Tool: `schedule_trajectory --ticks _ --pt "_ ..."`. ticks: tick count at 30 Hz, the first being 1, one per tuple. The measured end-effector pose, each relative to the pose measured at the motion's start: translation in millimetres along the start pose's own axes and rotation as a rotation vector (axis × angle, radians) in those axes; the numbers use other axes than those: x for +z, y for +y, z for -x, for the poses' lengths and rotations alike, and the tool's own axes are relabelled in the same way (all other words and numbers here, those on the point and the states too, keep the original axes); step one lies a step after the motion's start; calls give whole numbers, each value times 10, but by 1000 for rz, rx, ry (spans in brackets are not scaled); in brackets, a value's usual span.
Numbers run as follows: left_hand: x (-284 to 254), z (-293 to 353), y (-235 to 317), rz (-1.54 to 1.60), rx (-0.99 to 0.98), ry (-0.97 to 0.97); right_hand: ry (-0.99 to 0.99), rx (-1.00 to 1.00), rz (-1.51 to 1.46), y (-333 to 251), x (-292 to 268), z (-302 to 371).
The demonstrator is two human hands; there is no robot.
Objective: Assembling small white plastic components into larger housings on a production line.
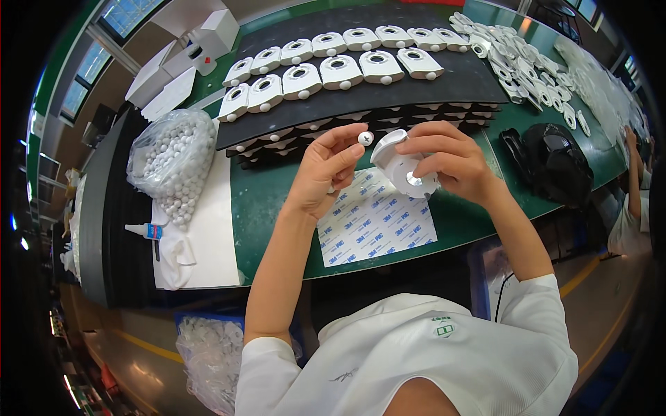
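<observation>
White plastic: pinched a ball (pixel 366 139) in the left hand (pixel 322 169), gripped a housing (pixel 399 175) in the right hand (pixel 459 163), held both hands apart above a patterned sheet (pixel 376 226).

White short-sleeved shirt (pixel 409 340), green emblem (pixel 445 331), seemingly fine-textured fabric

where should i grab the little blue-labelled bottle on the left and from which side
I'd pinch the bottle across its blue-labelled body, coming from above: it seems to lie on its side, the body is wider than the white tip pointing left, and the white cloth crowds its near side. The left hand is nearer.
</observation>
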State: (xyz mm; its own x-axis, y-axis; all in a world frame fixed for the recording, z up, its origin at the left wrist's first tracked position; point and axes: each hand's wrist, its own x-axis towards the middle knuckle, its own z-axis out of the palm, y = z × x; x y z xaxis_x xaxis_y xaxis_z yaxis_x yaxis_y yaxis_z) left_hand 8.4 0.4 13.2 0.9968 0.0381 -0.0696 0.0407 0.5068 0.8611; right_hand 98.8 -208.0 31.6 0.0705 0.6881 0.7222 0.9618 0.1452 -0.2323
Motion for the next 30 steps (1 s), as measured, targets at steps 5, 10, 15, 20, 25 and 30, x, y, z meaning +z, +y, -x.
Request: schedule_trajectory --ticks 5,10,15,20,25,30 --pt "-2 2 -16 -34 16 15 196 320 -504 38 183 52" --pt "33 -4 -37 -138 -14 23 389 786 -1139 142 341 159" --pt "52 -6 -58 -188 2 28 392 861 -1249 116 386 168" --pt "41 -30 -68 -218 11 28 352 871 -1230 134 387 170" --pt "-5 10 -45 -309 30 62 335 879 -1215 146 433 183" --pt "78 29 -6 -399 51 24 366 859 -1187 149 427 252"
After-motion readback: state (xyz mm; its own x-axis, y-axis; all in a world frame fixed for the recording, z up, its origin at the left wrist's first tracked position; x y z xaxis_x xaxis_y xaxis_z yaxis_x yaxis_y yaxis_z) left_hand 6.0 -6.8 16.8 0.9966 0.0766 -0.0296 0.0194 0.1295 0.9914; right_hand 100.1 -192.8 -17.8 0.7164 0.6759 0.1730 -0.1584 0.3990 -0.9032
